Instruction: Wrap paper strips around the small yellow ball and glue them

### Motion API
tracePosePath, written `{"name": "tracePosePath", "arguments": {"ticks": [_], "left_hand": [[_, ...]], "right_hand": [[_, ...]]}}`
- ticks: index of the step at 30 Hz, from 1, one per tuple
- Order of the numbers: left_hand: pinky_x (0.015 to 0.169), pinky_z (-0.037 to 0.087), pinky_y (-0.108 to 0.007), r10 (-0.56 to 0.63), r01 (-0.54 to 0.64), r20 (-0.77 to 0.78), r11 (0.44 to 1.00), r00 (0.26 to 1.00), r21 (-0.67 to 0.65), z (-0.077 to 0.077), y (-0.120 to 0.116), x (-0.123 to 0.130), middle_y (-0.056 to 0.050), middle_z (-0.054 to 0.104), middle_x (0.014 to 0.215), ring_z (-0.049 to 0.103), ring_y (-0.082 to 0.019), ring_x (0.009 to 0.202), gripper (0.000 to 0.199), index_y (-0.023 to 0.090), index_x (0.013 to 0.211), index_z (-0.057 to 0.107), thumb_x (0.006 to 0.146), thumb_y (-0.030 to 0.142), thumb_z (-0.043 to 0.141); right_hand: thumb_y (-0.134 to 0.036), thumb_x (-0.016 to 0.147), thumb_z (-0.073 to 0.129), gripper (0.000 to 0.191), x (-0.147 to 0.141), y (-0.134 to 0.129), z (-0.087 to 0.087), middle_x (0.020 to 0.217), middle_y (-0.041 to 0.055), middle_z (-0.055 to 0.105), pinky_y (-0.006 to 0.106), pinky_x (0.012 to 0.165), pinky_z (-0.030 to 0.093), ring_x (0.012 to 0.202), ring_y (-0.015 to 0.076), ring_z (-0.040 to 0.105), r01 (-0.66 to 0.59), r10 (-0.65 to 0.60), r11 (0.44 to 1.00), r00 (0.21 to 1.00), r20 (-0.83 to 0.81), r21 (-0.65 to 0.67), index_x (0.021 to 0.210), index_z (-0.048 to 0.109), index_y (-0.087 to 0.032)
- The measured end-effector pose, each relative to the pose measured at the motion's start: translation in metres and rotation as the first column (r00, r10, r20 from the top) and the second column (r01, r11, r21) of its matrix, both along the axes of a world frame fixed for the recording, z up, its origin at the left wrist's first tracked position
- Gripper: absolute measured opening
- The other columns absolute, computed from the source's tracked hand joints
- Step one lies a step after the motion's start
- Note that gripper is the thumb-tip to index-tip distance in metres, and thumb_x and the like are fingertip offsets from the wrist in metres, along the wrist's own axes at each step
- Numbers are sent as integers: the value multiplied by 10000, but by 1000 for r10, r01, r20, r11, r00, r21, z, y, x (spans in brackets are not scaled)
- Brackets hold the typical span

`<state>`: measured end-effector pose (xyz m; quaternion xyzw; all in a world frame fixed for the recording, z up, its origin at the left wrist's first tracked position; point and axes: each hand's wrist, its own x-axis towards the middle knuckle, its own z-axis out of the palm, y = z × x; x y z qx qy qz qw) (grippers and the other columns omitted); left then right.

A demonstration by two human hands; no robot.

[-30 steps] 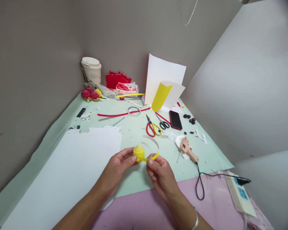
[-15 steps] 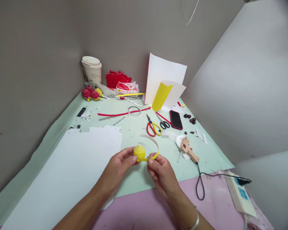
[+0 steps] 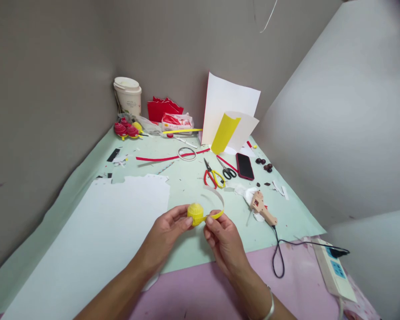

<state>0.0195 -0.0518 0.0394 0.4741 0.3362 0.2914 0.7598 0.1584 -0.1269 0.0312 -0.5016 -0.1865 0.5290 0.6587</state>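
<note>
A small yellow roll of corrugated paper is pinched between the fingers of my left hand, held just above the pale green mat. A loose yellow paper strip curls out from the roll to the right and back. My right hand grips this strip close to the roll with thumb and forefinger. Both hands hover over the near middle of the table.
A large white sheet lies at the left. A glue gun with black cord lies to the right, a power strip beyond it. Scissors, a phone, red strips, a cup and upright paper sheets stand further back.
The roll and both hands have shifted slightly to the right, and the loose strip's curl has swung a little to the right.
</note>
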Motion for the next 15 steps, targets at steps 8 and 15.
{"name": "tracePosePath", "arguments": {"ticks": [8,15], "left_hand": [[988,441,-373,-19,19,-6,1000,1000,8,-1,-1,-1,-110,654,1267,618,-248,1106,489,185,1254,612,815,386,689],[962,452,-353,-6,6,-37,1000,999,-1,3,-1,1,-108,674,1232,634,-244,1079,474,178,1226,622,810,394,691]], "right_hand": [[-365,743,791,314,-2,1,-2,565,-59,563,151,452,277,464,46,388,25,-25,1000,999,19,3,842,552,-185],[-328,710,813,323,-5,2,-2,649,-54,550,145,442,321,519,54,444,58,-58,998,998,13,21,849,557,-188]]}}
